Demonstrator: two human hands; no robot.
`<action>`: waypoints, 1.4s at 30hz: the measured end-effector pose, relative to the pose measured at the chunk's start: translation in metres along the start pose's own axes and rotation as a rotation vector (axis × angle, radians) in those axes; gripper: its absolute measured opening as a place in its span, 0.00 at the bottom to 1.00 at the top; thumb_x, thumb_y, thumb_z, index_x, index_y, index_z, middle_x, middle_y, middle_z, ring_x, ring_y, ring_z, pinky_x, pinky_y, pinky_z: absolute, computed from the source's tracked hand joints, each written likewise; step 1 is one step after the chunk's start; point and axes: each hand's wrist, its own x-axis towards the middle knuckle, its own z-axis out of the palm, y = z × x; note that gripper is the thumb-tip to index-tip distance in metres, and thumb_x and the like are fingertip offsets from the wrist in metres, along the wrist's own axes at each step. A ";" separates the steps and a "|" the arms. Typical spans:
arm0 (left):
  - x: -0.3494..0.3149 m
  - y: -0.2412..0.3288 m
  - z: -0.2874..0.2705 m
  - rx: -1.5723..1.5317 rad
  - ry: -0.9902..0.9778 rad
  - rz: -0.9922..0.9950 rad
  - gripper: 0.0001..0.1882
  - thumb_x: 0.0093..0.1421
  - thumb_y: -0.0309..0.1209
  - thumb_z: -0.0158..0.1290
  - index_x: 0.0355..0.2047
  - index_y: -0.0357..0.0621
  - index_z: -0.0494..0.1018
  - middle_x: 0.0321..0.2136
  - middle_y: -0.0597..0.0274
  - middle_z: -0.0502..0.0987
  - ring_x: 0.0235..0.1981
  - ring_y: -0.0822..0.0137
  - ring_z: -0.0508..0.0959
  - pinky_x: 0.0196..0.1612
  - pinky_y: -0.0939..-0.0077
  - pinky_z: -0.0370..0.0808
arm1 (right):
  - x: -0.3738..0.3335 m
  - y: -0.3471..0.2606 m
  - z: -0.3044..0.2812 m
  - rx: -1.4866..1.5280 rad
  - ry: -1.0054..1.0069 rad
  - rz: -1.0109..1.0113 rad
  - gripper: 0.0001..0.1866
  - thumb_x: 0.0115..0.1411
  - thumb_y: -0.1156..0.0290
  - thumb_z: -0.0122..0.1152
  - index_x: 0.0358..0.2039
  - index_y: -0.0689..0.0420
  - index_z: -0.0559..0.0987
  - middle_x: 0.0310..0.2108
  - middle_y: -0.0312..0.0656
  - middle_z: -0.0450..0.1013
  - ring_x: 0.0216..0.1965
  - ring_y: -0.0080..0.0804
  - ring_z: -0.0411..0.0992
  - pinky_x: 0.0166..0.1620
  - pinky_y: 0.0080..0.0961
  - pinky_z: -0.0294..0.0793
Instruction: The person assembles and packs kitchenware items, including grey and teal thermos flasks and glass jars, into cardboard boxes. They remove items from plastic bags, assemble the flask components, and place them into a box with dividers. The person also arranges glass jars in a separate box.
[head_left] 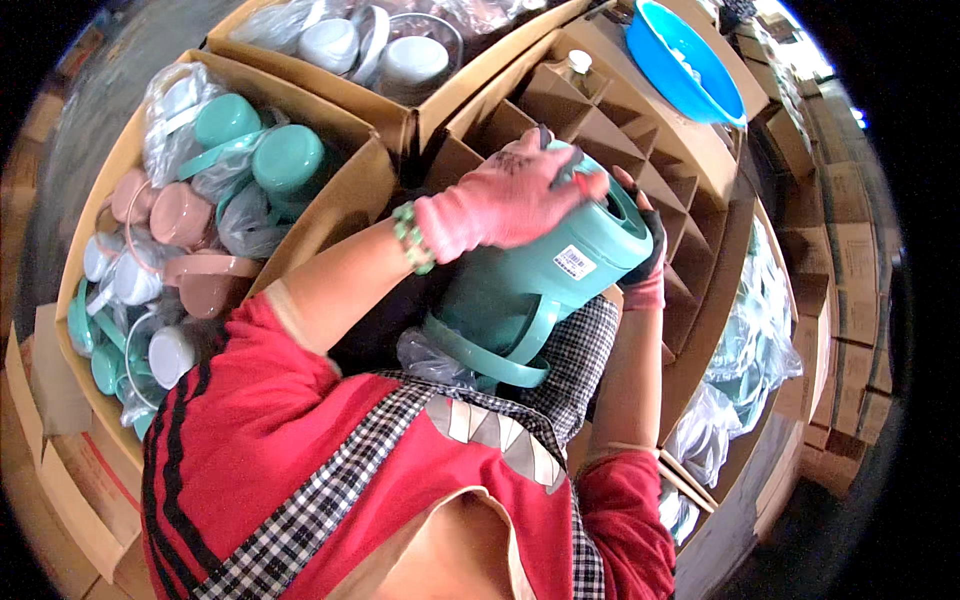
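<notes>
Red sleeves and a checked apron (330, 500) are seen closest, right under the camera. Just past them, a big green jug (540, 290) is held against the person's front, tipped on its side, with its curved handle (500, 350) pointing down toward the apron. A bit of clear plastic wrap (425, 355) is tucked under it.

The left hand (505, 195), in a pink glove, is laid over the top of the jug, and its fingers are curled around the lid end. The right hand (645, 255) (mostly hidden behind the jug) is pressed against the far side, so the jug is gripped between both hands.

The jug looks like hard, smooth plastic. It is probably light for its size but bulky and a little slippery, so it is best held by the handle or with both hands around the body.

Behind the jug, a cardboard box with dividers (620, 140) is seen. A blue bowl (685, 60) is set on its far edge. To the left, another box (110, 180) is filled with pink, white and green lids and cups in plastic bags.
</notes>
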 end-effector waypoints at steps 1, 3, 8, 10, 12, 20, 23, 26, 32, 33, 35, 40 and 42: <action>0.016 0.002 -0.017 -0.136 -0.179 0.045 0.25 0.58 0.49 0.35 0.26 0.38 0.68 0.21 0.62 0.71 0.27 0.69 0.70 0.35 0.75 0.67 | -0.001 -0.004 -0.008 -0.038 -0.024 0.004 0.28 0.57 0.57 0.43 0.53 0.61 0.56 0.51 0.49 0.57 0.50 0.41 0.60 0.54 0.35 0.58; 0.045 -0.026 -0.018 -0.500 -0.476 -0.316 0.23 0.58 0.48 0.36 0.29 0.38 0.67 0.23 0.61 0.71 0.28 0.69 0.69 0.37 0.74 0.65 | 0.003 -0.003 0.010 -0.108 0.069 -0.046 0.29 0.57 0.54 0.42 0.54 0.60 0.55 0.52 0.47 0.55 0.51 0.41 0.58 0.54 0.36 0.58; 0.028 -0.060 0.034 -1.211 -0.654 -0.548 0.38 0.48 0.64 0.36 0.36 0.38 0.70 0.29 0.48 0.73 0.38 0.60 0.72 0.44 0.71 0.65 | 0.019 0.007 0.009 0.003 -0.041 0.003 0.28 0.57 0.57 0.44 0.54 0.60 0.55 0.53 0.45 0.55 0.53 0.40 0.56 0.54 0.36 0.56; 0.021 0.005 -0.010 -0.328 -0.460 -0.339 0.38 0.48 0.65 0.34 0.32 0.39 0.72 0.29 0.47 0.72 0.38 0.57 0.72 0.46 0.71 0.64 | 0.017 0.010 -0.006 0.081 0.104 0.030 0.25 0.57 0.62 0.46 0.52 0.61 0.57 0.50 0.45 0.60 0.51 0.39 0.58 0.54 0.35 0.56; 0.021 0.022 -0.028 -0.069 -0.525 -0.321 0.30 0.55 0.54 0.38 0.38 0.37 0.69 0.33 0.59 0.73 0.37 0.71 0.70 0.43 0.74 0.66 | 0.026 0.006 0.009 0.052 0.018 0.027 0.24 0.56 0.63 0.48 0.50 0.61 0.60 0.49 0.45 0.61 0.51 0.38 0.59 0.54 0.35 0.57; 0.030 -0.110 0.040 -1.161 -0.677 -0.596 0.21 0.56 0.44 0.41 0.33 0.35 0.70 0.28 0.58 0.75 0.30 0.70 0.73 0.38 0.76 0.68 | -0.022 0.024 0.041 -0.809 0.377 -0.260 0.33 0.55 0.43 0.37 0.45 0.64 0.63 0.37 0.43 0.67 0.37 0.28 0.66 0.41 0.23 0.65; 0.030 -0.021 0.004 -0.622 -0.429 -0.531 0.26 0.54 0.51 0.42 0.39 0.39 0.69 0.33 0.50 0.73 0.38 0.62 0.72 0.43 0.73 0.67 | -0.004 -0.007 -0.026 -0.026 0.131 -0.188 0.34 0.53 0.41 0.38 0.41 0.64 0.67 0.34 0.44 0.68 0.34 0.29 0.67 0.41 0.26 0.67; 0.034 0.007 -0.019 -0.509 -0.568 -0.575 0.22 0.55 0.45 0.45 0.42 0.40 0.68 0.39 0.54 0.71 0.42 0.68 0.70 0.46 0.75 0.66 | -0.005 0.002 0.038 -0.021 0.301 -0.058 0.31 0.55 0.45 0.39 0.43 0.64 0.66 0.35 0.44 0.68 0.32 0.27 0.67 0.38 0.24 0.67; 0.030 -0.045 0.009 -0.661 -0.542 -0.681 0.23 0.58 0.43 0.38 0.41 0.34 0.68 0.36 0.57 0.73 0.36 0.68 0.72 0.43 0.75 0.67 | -0.005 0.007 0.008 -0.382 0.351 -0.180 0.28 0.55 0.46 0.42 0.41 0.61 0.66 0.31 0.40 0.68 0.35 0.28 0.67 0.38 0.26 0.69; 0.020 -0.023 0.005 -0.582 -0.422 -0.623 0.25 0.58 0.47 0.37 0.42 0.35 0.67 0.35 0.56 0.73 0.37 0.67 0.72 0.44 0.73 0.65 | 0.004 -0.006 -0.017 0.134 -0.025 -0.010 0.30 0.55 0.45 0.40 0.41 0.62 0.65 0.32 0.44 0.68 0.36 0.34 0.68 0.44 0.33 0.68; 0.020 0.002 -0.018 -0.497 -0.399 -0.617 0.23 0.58 0.45 0.39 0.43 0.37 0.67 0.35 0.57 0.73 0.37 0.69 0.72 0.45 0.74 0.65 | 0.013 -0.003 0.006 0.043 0.131 0.057 0.30 0.56 0.47 0.37 0.43 0.64 0.65 0.38 0.51 0.67 0.40 0.41 0.67 0.45 0.36 0.66; 0.028 -0.048 -0.013 -1.315 -0.635 -0.446 0.17 0.57 0.36 0.43 0.40 0.35 0.69 0.38 0.59 0.71 0.39 0.74 0.70 0.44 0.81 0.66 | 0.001 0.009 0.031 -0.148 0.078 -0.072 0.26 0.59 0.55 0.34 0.44 0.67 0.65 0.41 0.51 0.66 0.43 0.38 0.65 0.50 0.30 0.62; 0.030 -0.049 -0.010 -1.158 -0.625 -0.502 0.16 0.57 0.36 0.43 0.38 0.35 0.70 0.36 0.60 0.72 0.38 0.72 0.71 0.43 0.79 0.66 | -0.007 0.009 0.043 -0.133 0.074 -0.116 0.25 0.59 0.56 0.34 0.43 0.67 0.66 0.42 0.51 0.66 0.44 0.38 0.65 0.50 0.31 0.62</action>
